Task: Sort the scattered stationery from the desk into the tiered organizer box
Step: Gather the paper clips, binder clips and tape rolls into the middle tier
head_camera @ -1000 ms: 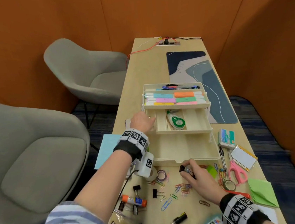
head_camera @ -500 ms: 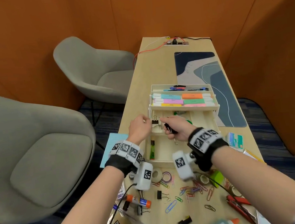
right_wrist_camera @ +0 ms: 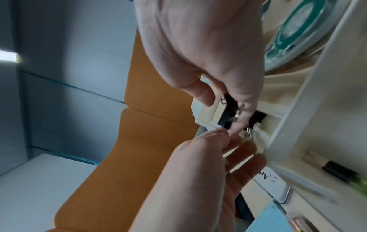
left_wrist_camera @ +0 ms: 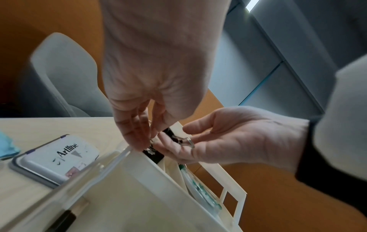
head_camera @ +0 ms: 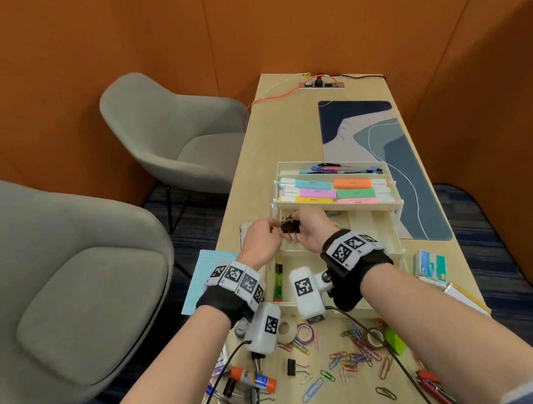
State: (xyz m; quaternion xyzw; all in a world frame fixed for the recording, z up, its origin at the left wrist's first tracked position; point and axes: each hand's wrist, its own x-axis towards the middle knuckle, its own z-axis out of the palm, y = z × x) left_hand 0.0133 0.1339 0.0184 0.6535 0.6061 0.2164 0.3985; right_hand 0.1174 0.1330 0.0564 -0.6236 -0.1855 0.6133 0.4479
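The cream tiered organizer (head_camera: 377, 222) stands mid-desk with its tiers stepped out. Both hands meet over the left end of its middle tier. My right hand (head_camera: 301, 227) cradles small black binder clips (left_wrist_camera: 176, 138) in its curled fingers. My left hand (head_camera: 273, 231) pinches the wire handle of one black binder clip (head_camera: 289, 227) at the right hand's fingertips. In the left wrist view my left hand (left_wrist_camera: 147, 141) points down over the organizer wall (left_wrist_camera: 143, 188), and the right hand (left_wrist_camera: 174, 133) lies palm up. In the right wrist view my right hand (right_wrist_camera: 224, 109) holds the clips above the compartment while the left hand (right_wrist_camera: 228, 138) reaches up to them.
Highlighters (head_camera: 333, 191) fill the top tier, and a green marker (head_camera: 278, 281) lies in the bottom tier. A green tape dispenser (right_wrist_camera: 294, 31) sits in the middle tier. Paper clips (head_camera: 355, 354), more binder clips (head_camera: 294, 366) and a glue stick (head_camera: 252, 378) lie on the near desk. A stamp pad (left_wrist_camera: 57, 155) sits left of the organizer.
My right hand has lifted black binder clips from the near desk up to the middle tier's left end. My left hand has shifted from the organizer's side to the clips.
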